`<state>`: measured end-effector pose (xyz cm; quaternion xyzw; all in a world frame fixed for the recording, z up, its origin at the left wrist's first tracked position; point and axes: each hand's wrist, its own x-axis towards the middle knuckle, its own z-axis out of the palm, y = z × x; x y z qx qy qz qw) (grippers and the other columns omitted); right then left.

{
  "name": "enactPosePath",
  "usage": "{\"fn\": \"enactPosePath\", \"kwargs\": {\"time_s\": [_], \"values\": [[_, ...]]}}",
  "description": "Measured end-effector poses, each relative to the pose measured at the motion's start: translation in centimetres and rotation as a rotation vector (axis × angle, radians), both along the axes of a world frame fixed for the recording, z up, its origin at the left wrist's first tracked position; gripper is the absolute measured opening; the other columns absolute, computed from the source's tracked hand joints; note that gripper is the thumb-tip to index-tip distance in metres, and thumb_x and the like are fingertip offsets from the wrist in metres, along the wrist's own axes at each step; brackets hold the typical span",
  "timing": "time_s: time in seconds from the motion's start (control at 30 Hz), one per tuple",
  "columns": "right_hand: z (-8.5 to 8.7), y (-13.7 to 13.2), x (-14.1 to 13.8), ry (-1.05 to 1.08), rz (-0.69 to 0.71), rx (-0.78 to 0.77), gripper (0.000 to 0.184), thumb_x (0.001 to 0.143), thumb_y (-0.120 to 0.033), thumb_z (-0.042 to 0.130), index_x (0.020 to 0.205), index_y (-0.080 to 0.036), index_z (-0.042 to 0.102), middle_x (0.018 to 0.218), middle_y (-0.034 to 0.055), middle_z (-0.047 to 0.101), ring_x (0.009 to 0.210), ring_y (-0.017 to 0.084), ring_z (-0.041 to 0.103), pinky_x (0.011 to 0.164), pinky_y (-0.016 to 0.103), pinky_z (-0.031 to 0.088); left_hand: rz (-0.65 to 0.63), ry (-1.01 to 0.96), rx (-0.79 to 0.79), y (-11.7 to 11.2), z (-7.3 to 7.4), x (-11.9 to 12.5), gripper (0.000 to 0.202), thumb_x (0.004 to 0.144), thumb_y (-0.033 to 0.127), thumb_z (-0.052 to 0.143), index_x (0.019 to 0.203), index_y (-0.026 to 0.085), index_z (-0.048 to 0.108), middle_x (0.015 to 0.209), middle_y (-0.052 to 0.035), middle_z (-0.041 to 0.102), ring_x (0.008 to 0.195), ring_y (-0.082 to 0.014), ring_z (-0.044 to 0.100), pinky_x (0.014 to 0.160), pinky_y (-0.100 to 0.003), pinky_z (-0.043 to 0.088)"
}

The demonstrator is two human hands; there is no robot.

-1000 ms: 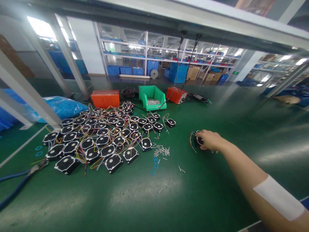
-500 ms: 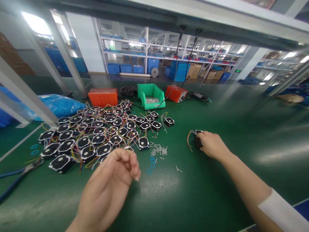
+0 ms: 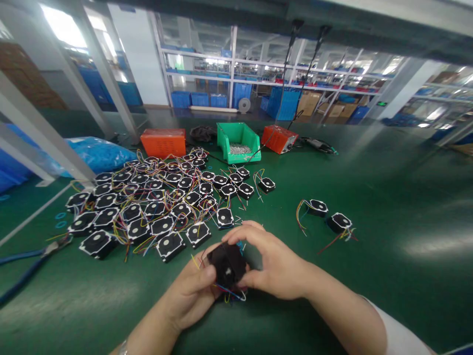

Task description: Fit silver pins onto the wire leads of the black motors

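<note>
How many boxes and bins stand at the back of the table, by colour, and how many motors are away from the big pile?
Orange boxes: 2
Green bin: 1
Loose motors on the right: 2
Black motor held by left hand and right hand: 1
Total: 6

Matt black plastic motor part (image 3: 227, 265) (thin coloured wires), smooth green table (image 3: 332, 296).

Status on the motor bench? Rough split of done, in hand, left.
Looks done: two black motors lie apart on the right of the green table, wires trailing. In hand: left hand and right hand together hold one black motor with coloured wires. Left: the large pile of motors at left, so most of the batch remains.
</note>
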<state>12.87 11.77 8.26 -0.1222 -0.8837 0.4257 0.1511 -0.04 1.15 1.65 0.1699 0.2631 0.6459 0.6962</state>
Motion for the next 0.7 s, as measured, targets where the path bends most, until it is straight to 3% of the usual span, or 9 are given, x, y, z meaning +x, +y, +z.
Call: {"fn": "enactPosePath", "kwargs": {"time_s": [0.1, 0.23, 0.33, 0.43, 0.53, 0.7], "values": [[-2.1, 1.2, -1.0, -0.015, -0.028, 0.037, 0.052, 0.064, -0.008, 0.073, 0.108, -0.017, 0.049, 0.110, 0.0027, 0.047, 0.104, 0.015, 0.043, 0.092, 0.029, 0.035, 0.148, 0.086, -0.148, 0.5, 0.0, -0.5, 0.029, 0.061, 0.021, 0.071, 0.086, 0.013, 0.058, 0.074, -0.0051, 0.061, 0.063, -0.0133, 0.056, 0.059, -0.024, 0.045], [-5.2, 3.1, -0.9, -0.250, -0.267, 0.294, 0.008, 0.077, -0.008, 0.061, 0.081, -0.014, 0.061, 0.084, 0.0015, 0.053, 0.082, 0.012, 0.049, 0.074, 0.023, 0.039, 0.328, 0.155, -0.267, 1.3, -0.2, -1.0, 0.028, 0.061, 0.025, 0.070, 0.079, 0.014, 0.052, 0.066, -0.0018, 0.059, 0.048, -0.0080, 0.049, 0.044, -0.018, 0.038], [-6.8, 3.5, -1.0, -0.347, -0.310, 0.427, 0.006, 0.077, -0.011, 0.064, 0.081, -0.016, 0.064, 0.079, 0.0022, 0.052, 0.079, 0.014, 0.047, 0.071, 0.025, 0.035, 0.375, 0.186, -0.292, 1.4, -0.3, -0.8, 0.029, 0.061, 0.028, 0.069, 0.074, 0.016, 0.046, 0.058, 0.0045, 0.052, 0.042, -0.0053, 0.042, 0.038, -0.015, 0.031], [-7.3, 3.4, -1.4, -0.366, -0.283, 0.463, 0.015, 0.075, -0.013, 0.067, 0.089, -0.020, 0.064, 0.081, 0.0028, 0.051, 0.081, 0.016, 0.046, 0.070, 0.027, 0.032, 0.360, 0.287, -0.305, 1.4, -0.7, -0.2, 0.028, 0.065, 0.032, 0.066, 0.077, 0.016, 0.045, 0.060, 0.0044, 0.051, 0.038, -0.0039, 0.039, 0.034, -0.015, 0.027], [-7.3, 3.3, -1.7, -0.374, -0.268, 0.473, 0.012, 0.073, -0.011, 0.068, 0.082, -0.019, 0.065, 0.080, 0.0028, 0.051, 0.080, 0.016, 0.045, 0.068, 0.026, 0.030, 0.339, 0.391, -0.301, 1.5, -1.1, 0.4, 0.030, 0.070, 0.035, 0.061, 0.083, 0.014, 0.045, 0.066, 0.0015, 0.054, 0.038, -0.0030, 0.039, 0.034, -0.014, 0.028], [-6.7, 2.8, -1.6, -0.300, -0.286, 0.418, 0.009, 0.075, -0.008, 0.064, 0.078, -0.017, 0.063, 0.081, 0.0011, 0.053, 0.082, 0.013, 0.048, 0.071, 0.023, 0.034, 0.346, 0.481, -0.309, 1.4, -1.8, 0.8, 0.034, 0.072, 0.043, 0.059, 0.087, 0.017, 0.043, 0.064, 0.0051, 0.047, 0.039, -0.0035, 0.041, 0.035, -0.015, 0.030]]}}
